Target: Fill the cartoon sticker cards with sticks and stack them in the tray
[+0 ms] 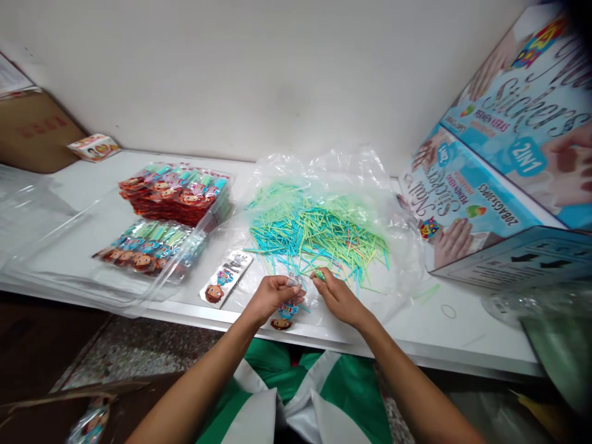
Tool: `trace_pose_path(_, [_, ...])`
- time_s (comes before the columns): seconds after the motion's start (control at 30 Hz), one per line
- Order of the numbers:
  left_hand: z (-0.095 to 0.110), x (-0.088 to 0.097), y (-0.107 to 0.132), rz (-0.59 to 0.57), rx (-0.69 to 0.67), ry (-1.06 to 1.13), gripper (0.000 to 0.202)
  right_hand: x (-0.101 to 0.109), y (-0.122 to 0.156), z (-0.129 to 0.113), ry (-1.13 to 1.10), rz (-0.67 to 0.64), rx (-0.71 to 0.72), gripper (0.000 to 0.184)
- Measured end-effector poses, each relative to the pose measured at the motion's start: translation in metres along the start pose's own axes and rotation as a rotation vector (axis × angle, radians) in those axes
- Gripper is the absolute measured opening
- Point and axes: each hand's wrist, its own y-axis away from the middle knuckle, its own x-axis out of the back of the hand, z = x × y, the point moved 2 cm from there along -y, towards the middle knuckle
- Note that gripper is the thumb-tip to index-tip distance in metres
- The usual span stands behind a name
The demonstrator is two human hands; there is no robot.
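My left hand [279,295] is closed on the top of a small clear plastic pouch [283,316], printed with a cartoon figure, which hangs at the table's front edge. Close beside it, my right hand [337,297] pinches a small bundle of green sticks [319,275]; only their ends show. Just beyond both hands, a heap of thin blue and green sticks [305,231] lies on a clear plastic sheet [407,259]. Left of my left hand lies a flat pile of printed pouches [226,277].
At the left, a clear plastic tray [50,250] holds filled pouches [171,191] in stacks. Large blue cartons [481,185] stand at the right, near a rubber band [448,311]. A brown box [37,132] and a small printed box [94,148] sit at the back left.
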Motion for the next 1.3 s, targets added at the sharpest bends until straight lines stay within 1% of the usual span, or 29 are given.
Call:
trace_pose_path(0.1, [0.001, 0.001, -0.001, 0.013, -0.048, -0.149, 0.026, 0.012, 0.0, -0.012, 0.09, -0.15, 0.026, 0.034])
trace_pose_path(0.23, [0.006, 0.002, 0.004, -0.005, -0.15, -0.414, 0.024, 0.017, -0.003, -0.019, 0.194, -0.345, 0.033, 0.044])
trace_pose_path(0.37, [0.017, 0.0, 0.014, -0.022, -0.245, -0.772, 0.027, 0.019, -0.008, -0.024, 0.243, -0.487, 0.046, 0.047])
trace_pose_path(0.53, [0.028, -0.005, 0.023, -0.082, -0.421, -1.195, 0.027, 0.02, -0.012, -0.027, 0.356, -0.59, 0.046, 0.055])
trace_pose_path(0.6, [0.029, -0.007, 0.023, -0.12, -0.477, -1.311, 0.024, 0.017, -0.013, -0.025, 0.398, -0.609, 0.033, 0.059])
trace_pose_path(0.67, [0.029, -0.009, 0.023, -0.152, -0.513, -1.375, 0.022, 0.014, -0.013, -0.021, 0.429, -0.604, 0.016, 0.064])
trace_pose_path(0.73, [0.028, -0.011, 0.022, -0.165, -0.527, -1.378, 0.02, 0.01, -0.014, -0.016, 0.42, -0.556, 0.02, 0.068])
trace_pose_path(0.8, [0.027, -0.012, 0.022, -0.16, -0.518, -1.314, 0.019, 0.006, -0.015, -0.011, 0.351, -0.486, 0.046, 0.069])
trace_pose_path(0.9, [0.024, -0.014, 0.022, -0.146, -0.455, -1.186, 0.017, 0.006, -0.019, -0.008, 0.22, -0.412, 0.056, 0.07])
trace_pose_path(0.97, [0.023, -0.016, 0.023, -0.153, -0.407, -1.091, 0.017, 0.011, -0.022, -0.012, 0.162, -0.405, 0.049, 0.073])
trace_pose_path(1.03, [0.02, -0.018, 0.024, -0.185, -0.366, -0.963, 0.018, 0.019, -0.026, -0.02, 0.126, -0.439, 0.072, 0.077])
trace_pose_path(1.07, [0.019, -0.019, 0.024, -0.206, -0.344, -0.888, 0.019, 0.023, -0.027, -0.025, 0.113, -0.462, 0.095, 0.076])
trace_pose_path(1.1, [0.018, -0.02, 0.024, -0.226, -0.317, -0.811, 0.021, 0.027, -0.029, -0.029, 0.108, -0.467, 0.113, 0.07])
trace_pose_path(1.17, [0.014, -0.021, 0.023, -0.265, -0.253, -0.68, 0.027, 0.03, -0.032, -0.034, 0.133, -0.417, 0.13, 0.054])
trace_pose_path(1.23, [0.009, -0.023, 0.021, -0.3, -0.186, -0.579, 0.032, 0.027, -0.034, -0.036, 0.198, -0.337, 0.123, 0.045])
trace_pose_path(1.3, [0.004, -0.024, 0.018, -0.342, -0.122, -0.497, 0.035, 0.019, -0.036, -0.036, 0.277, -0.32, 0.106, 0.043])
